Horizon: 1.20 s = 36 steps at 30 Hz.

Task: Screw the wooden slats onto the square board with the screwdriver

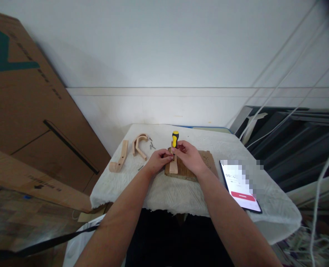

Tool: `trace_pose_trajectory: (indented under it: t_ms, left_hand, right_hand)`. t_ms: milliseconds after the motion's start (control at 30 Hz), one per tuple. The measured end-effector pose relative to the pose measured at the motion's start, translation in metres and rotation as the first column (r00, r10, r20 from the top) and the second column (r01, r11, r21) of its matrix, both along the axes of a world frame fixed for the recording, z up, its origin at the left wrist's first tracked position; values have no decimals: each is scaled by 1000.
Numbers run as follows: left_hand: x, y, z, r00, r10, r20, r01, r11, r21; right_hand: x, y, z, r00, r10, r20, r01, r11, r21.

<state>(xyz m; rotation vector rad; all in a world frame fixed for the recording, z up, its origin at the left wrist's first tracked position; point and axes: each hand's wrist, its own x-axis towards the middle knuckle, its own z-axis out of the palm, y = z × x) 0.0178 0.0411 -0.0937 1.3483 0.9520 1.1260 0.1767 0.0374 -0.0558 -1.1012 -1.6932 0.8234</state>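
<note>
R hand (189,154): fingers closed on lower end of screwdriver (175,137); handle juts to 12 from the grip, long axis approx 12–6, R nearer the handle. L hand (159,160) fingertips at 8, nr the tip; can't tell if pinching anything. Below: wood strip (173,168), also approx 12–6, atop brown board (185,172). Approx 9: loose screws (151,146), then curved wood pcs (122,156). Phone (234,185) at 4. Cardboard box (39,104) 9–10, contents n/v.

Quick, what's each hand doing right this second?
Left hand: partly closed at the wooden piece; whether it grips anything cannot be told.
Right hand: closed, holding the yellow-and-black screwdriver.
</note>
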Motion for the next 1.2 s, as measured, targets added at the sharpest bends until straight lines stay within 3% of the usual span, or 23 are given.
trace_pose_trajectory:
  t_ms: [267,533,767,1033,1200]
  left_hand:
    - [0,1,-2,1000,-10,17,10,1000,6]
    - [1,0,0,999,-17,46,17,1000,-11]
    - [0,2,-3,1000,1,-1,-1,1000,14]
    - [1,1,-1,1000,-1,-4,1,1000,12]
    - [0,1,-2,1000,-2,-6,2,1000,15]
  right_hand:
    - [0,1,-1,999,-7,-40,7,1000,-10]
    - [0,2,-4,1000,5,6,-6,994,106]
    - [-1,1,-1,997,-77,-27,77,997,30]
    - [0,1,-1,996,3,-86,-1,1000,16]
    - [2,-1,2,1000,7,-20,-6,998,67]
